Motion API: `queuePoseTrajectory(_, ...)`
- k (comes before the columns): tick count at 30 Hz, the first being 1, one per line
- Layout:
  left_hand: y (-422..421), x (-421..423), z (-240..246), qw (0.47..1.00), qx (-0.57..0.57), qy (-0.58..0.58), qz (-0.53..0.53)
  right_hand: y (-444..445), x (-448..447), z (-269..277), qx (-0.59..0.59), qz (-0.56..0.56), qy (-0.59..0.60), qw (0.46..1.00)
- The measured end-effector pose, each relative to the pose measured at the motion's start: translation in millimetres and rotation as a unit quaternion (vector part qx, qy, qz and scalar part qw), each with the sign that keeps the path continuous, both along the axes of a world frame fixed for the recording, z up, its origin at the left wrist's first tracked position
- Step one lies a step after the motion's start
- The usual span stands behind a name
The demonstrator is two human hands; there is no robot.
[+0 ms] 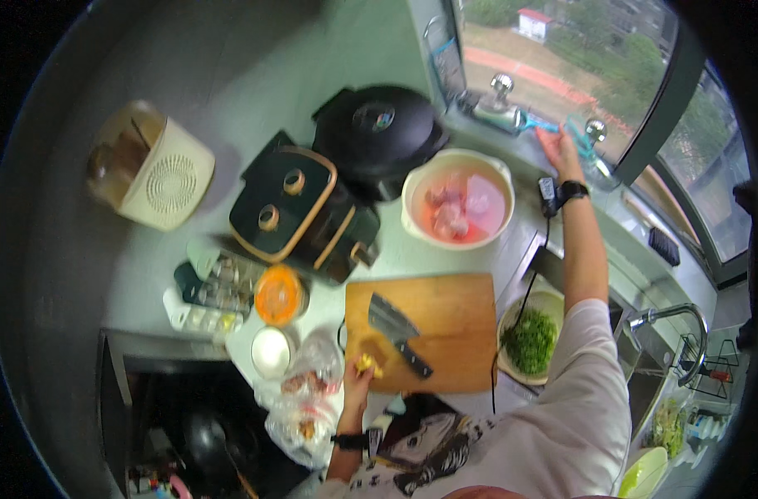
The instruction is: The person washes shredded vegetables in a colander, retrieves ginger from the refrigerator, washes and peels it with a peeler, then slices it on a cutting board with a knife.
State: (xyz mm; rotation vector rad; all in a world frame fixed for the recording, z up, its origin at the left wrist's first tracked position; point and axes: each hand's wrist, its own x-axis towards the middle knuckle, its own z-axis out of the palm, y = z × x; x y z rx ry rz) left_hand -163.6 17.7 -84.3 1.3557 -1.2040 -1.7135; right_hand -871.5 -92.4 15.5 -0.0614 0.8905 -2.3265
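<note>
My left hand holds a small peeled yellow piece, which looks like ginger, over the near left corner of a wooden cutting board. A cleaver with a black riveted handle lies across the board, just right of that hand. At the windowsill, my right hand is stretched far forward, fingers on the end of a blue-handled tool. The tool's far end lies among jars and is hard to make out. Beneath the right forearm stands a colander of chopped greens.
Behind the board are a cream pot of meat in reddish water, a black air fryer and a black lidded cooker. Plastic bags, a white-topped container and an orange-lidded jar sit left. A faucet curves at right.
</note>
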Motion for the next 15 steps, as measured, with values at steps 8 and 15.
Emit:
queuePoseTrajectory(8,-15,-12,-5,0.999,0.033,0.032,-0.026,35,59,15,0.042,0.048,0.020,0.998)
queuePoseTrajectory(15,-20,-4,-13,0.996,0.014,0.049,-0.076,53,76,-28,0.224,0.021,0.151,0.963)
